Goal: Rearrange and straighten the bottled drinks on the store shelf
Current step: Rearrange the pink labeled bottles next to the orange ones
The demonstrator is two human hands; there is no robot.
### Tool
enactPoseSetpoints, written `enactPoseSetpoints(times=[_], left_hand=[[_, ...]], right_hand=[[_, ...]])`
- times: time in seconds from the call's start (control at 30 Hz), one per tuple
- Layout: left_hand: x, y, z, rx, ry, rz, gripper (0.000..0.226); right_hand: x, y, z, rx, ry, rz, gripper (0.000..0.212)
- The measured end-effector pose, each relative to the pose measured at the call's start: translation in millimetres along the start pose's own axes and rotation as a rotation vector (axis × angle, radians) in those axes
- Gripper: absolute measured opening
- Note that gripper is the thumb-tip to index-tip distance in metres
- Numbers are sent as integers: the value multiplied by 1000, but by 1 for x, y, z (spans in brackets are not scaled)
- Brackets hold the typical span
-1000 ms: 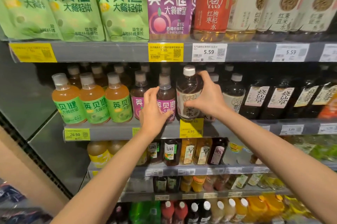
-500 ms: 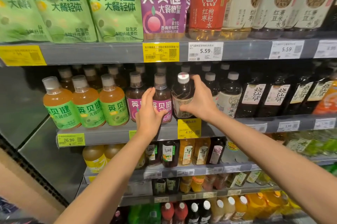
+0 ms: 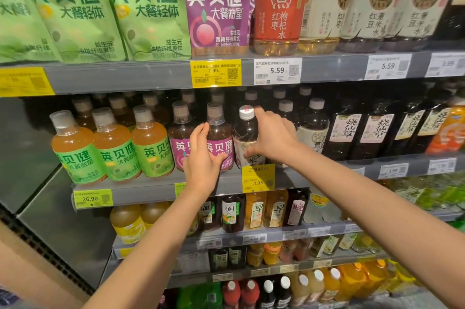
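Observation:
On the second shelf (image 3: 156, 189) a dark bottle with a white cap and cream label (image 3: 245, 132) stands at the front edge, tilted a little. My right hand (image 3: 273, 138) wraps around it from the right, fingers on its label and one finger up by the cap. My left hand (image 3: 202, 160) rests against a purple-label bottle (image 3: 220, 137) just to the left, thumb and fingers on its lower part. Another purple-label bottle (image 3: 180, 137) stands left of that, partly hidden by my left hand.
Three orange drinks with green labels (image 3: 113, 147) fill the shelf's left end. Dark bottles with pale labels (image 3: 347, 135) line the right. Green and purple pouches (image 3: 148, 11) and big bottles (image 3: 279, 6) sit on the shelf above. Lower shelves hold several small bottles (image 3: 254, 210).
The white-capped bottle has gone back and down into line with the row, my right hand still on it. My left hand stayed on the purple-label bottle. The view moved closer.

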State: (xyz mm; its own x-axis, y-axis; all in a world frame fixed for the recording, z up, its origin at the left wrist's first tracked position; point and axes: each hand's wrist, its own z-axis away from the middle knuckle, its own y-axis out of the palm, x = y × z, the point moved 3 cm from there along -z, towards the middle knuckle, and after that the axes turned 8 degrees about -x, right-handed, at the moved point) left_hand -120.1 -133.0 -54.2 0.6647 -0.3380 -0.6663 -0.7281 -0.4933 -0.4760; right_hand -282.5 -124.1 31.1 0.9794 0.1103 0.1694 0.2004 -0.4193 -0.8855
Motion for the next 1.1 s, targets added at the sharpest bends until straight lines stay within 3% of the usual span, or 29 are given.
enactPoseSetpoints(times=[0.13,0.3,0.37,0.43,0.5,0.7,0.93,1.0,1.1], left_hand=[[-1,-1,1,0,0,7,79],[-1,-2,0,8,1,-1,80],[-1,-3,0,14,3,1,80],[0,-3,-1,15,3,47,79],[0,-3,-1,16,3,94,78],[-7,-5,2,-3,-23,113,78],[-17,-11,2,-4,-64,65,77],[-19,-12,0,-9,-64,64,77],[-17,-16,-4,-17,-77,91,76]], right_hand=[[1,-6,1,-39,4,-17,80],[2,1,-2,-6,65,-104,78],[-1,1,-5,-6,108,-152,88],[-3,0,-6,-14,130,-201,115],[-3,-1,-3,-11,108,-191,122],[4,7,4,-97,103,-122,91],[5,4,5,-91,56,36,95],[0,0,8,-83,21,-22,92],[-16,-12,29,-311,11,-303,74]])
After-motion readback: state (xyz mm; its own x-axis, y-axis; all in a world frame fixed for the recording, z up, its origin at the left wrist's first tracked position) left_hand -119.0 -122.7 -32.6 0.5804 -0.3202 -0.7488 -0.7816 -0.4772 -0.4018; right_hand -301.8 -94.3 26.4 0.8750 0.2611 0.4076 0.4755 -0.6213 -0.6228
